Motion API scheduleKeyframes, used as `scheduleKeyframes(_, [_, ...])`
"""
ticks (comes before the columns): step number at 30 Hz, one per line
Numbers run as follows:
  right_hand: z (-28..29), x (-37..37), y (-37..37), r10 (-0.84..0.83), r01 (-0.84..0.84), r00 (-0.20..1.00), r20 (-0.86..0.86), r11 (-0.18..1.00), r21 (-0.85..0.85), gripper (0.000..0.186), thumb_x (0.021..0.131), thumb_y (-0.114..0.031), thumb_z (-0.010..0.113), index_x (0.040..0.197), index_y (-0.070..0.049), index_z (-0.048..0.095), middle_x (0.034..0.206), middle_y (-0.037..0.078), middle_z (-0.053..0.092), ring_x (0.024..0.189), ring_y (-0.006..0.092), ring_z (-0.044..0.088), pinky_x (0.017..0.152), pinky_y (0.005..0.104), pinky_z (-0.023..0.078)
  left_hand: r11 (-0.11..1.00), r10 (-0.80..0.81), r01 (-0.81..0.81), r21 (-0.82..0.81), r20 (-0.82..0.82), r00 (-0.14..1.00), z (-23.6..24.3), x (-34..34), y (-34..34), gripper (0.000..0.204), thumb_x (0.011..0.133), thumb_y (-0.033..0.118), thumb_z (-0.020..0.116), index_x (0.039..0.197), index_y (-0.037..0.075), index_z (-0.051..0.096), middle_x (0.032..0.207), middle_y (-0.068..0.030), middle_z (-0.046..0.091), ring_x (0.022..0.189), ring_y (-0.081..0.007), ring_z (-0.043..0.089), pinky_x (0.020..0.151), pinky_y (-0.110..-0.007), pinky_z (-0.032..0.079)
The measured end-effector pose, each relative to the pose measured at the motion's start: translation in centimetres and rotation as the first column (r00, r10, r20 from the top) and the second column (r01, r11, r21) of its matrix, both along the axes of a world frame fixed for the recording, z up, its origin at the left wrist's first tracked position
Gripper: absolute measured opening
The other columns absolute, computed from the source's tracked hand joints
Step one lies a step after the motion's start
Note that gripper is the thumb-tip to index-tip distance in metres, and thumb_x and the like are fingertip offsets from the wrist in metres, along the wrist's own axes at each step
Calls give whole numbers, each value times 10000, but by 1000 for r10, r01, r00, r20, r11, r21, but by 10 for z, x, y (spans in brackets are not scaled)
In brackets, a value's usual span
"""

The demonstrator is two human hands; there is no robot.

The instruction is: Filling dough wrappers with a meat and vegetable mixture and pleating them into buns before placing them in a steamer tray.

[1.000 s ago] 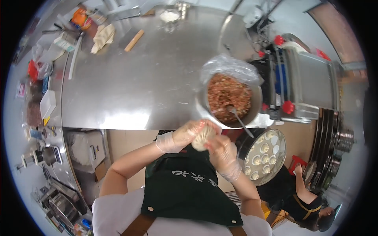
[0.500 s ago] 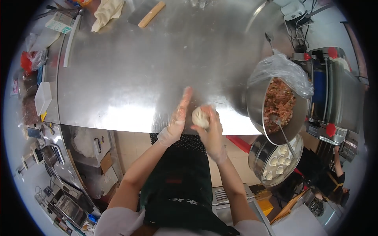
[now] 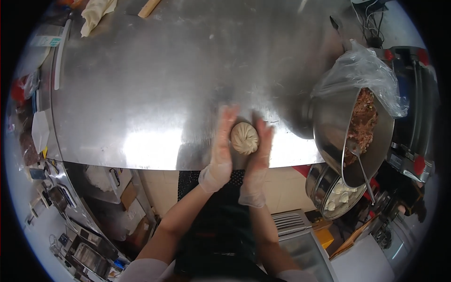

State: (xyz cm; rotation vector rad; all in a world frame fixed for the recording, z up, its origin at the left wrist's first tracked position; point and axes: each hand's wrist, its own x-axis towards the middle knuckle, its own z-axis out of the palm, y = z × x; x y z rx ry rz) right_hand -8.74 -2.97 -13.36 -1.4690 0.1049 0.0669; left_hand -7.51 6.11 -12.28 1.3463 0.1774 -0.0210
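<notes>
A round pleated bun [image 3: 244,138], pale with swirled folds meeting at its top, sits on the steel table near the front edge. Both my hands wear clear plastic gloves and flank it. My left hand [image 3: 220,149] stands on its left side, fingers stretched forward and blurred at the tips. On the other side is my right hand [image 3: 259,152], also with straight fingers, blurred by motion. Neither hand has its fingers wrapped round the bun; whether the palms touch it I cannot tell.
To the right, a tilted steel bowl [image 3: 329,136] holds minced filling [image 3: 362,122] and a spoon [image 3: 364,171], with plastic film [image 3: 361,75] over its far side. Below it stands a round steamer [image 3: 315,185] with several buns. A cloth [image 3: 96,16] and a wooden handle [image 3: 149,7] lie far left.
My right hand has opened from around the bun, which now rests between both flattened hands. The whole view has shifted, so the bowl appears farther right.
</notes>
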Motion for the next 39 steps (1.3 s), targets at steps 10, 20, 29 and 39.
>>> scheduleKeyframes(10, [8,8,5,18,-20,999,-50,999,-26,1085,877,-823,284,1568,0,133,1585,217,268,1484,329,232,1194,441,212,996,-65,69,63,-65,996,-1,2,-5,962,951,743,195,1570,11,120,1611,-208,215,1492,-300,206,1212,-403,146])
scheduleKeyframes(20, [-10,0,7,-145,144,989,-10,975,169,904,941,-706,402,1541,-41,276,1507,183,406,1386,302,402,1163,449,308,988,134,-136,77,34,990,-16,-8,-33,738,1001,537,421,1483,-18,358,1494,-199,402,1384,-301,398,1144,-390,302])
scheduleKeyframes(29, [-27,16,-24,-26,46,994,103,979,-198,985,896,-814,254,1520,-55,325,1499,165,426,1396,311,396,1182,480,276,989,114,-119,90,51,992,-19,-4,-30,860,987,643,320,1526,-26,281,1547,-185,350,1434,-304,319,1175,-409,224])
scheduleKeyframes(39, [25,18,6,-5,-5,999,-46,977,-211,963,914,-791,183,1503,-46,342,1511,179,413,1413,324,374,1200,474,248,960,281,-282,-5,104,954,-21,-13,-49,731,1005,518,387,1534,25,284,1538,-178,355,1407,-346,360,1160,-418,259])
